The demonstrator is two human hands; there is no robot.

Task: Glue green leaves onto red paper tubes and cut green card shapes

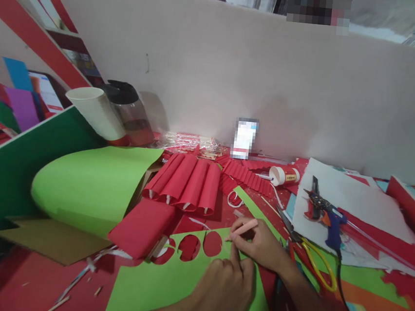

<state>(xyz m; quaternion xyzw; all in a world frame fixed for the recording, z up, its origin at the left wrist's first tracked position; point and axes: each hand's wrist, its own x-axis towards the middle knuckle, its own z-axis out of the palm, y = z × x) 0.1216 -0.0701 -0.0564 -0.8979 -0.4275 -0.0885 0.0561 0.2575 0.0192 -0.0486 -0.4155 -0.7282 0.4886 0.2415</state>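
A light green paper sheet [158, 287] lies before me, with several rounded openings along its far edge through which red shows. My left hand [226, 287] rests on this sheet, index finger stretched forward and pressing down, the other fingers curled. Just beyond that fingertip, my right hand [258, 241] pinches a pale pink pen-shaped tool [247, 227]. Its lower end points at the sheet, right of the last opening; the exact tip is too small to make out. A folded red paper piece [144, 227] overlaps the sheet's far left part.
Rolled red paper tubes [199, 184] stand behind the sheet. Yellow-handled scissors [316, 264] and a blue glue gun [333, 226] lie right. A phone [244, 139] leans on the white partition [201, 67]. Left are a curved green sheet [91, 183], a paper cup [96, 110] and a dark-lidded bottle [130, 114].
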